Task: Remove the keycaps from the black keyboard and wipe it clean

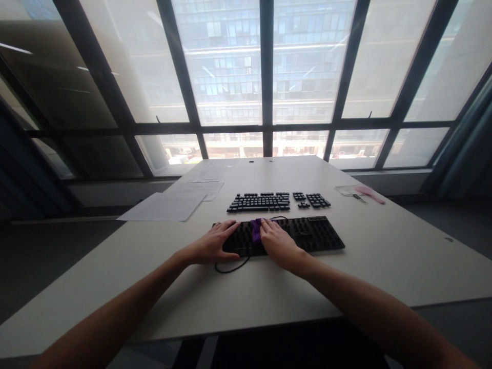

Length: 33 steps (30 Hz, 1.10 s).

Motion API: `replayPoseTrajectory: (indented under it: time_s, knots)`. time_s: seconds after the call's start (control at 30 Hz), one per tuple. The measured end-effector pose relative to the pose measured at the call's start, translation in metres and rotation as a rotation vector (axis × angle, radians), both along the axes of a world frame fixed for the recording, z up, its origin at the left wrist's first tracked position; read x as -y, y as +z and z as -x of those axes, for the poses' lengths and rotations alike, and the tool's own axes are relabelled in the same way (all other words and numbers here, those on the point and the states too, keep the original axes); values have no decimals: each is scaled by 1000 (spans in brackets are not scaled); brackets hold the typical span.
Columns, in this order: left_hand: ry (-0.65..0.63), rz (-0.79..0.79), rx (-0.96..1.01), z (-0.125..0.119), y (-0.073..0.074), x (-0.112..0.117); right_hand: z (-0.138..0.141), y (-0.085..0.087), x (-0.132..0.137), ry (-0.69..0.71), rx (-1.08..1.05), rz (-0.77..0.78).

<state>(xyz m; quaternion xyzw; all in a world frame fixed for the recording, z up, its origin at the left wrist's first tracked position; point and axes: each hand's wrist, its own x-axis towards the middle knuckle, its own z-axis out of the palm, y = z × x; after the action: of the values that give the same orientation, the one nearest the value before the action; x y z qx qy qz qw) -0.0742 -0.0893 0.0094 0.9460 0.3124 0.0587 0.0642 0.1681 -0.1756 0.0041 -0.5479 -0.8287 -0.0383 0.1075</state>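
A black keyboard base (323,236) with its keycaps off lies across the white desk in front of me. Around its left end is my left hand (211,243), thumb along the near edge and fingers at the far edge, holding it. My right hand (277,242) presses a crumpled purple cloth (256,230) onto the middle of the base, fingers together. Part of the cloth is hidden under the fingers. Just beyond the base, the loose black keycaps (259,202) are laid out in keyboard order, with the number pad keycaps (318,200) at the right.
Sheets of paper (163,206) lie on the desk's left side. At the right are a pink object (369,195) and a small tool (360,198) by a clear bag. A black cable (232,270) loops out at the base's near edge. Large windows stand behind the desk (184,307).
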Motion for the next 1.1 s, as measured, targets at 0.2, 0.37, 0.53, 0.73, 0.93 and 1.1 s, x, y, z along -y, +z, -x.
replayPoseTrajectory:
  time_s: [0.2,0.37,0.53,0.73,0.93,1.1]
  knots:
    - [22,-1,-23,0,3,4,-25,16,3,-248,81,70]
    - [26,3,-30,0,3,5,-45,21,-3,-370,11,72]
    - [9,0,-15,1,0,2,-19,3,-5,-130,-274,-62]
    - [-8,-2,16,1,-1,0,7,-10,2,123,-148,15]
    - [2,14,-12,2,2,0,-9,7,2,-144,-36,43]
    - [14,15,-18,2,1,0,-35,19,-1,-276,-25,54]
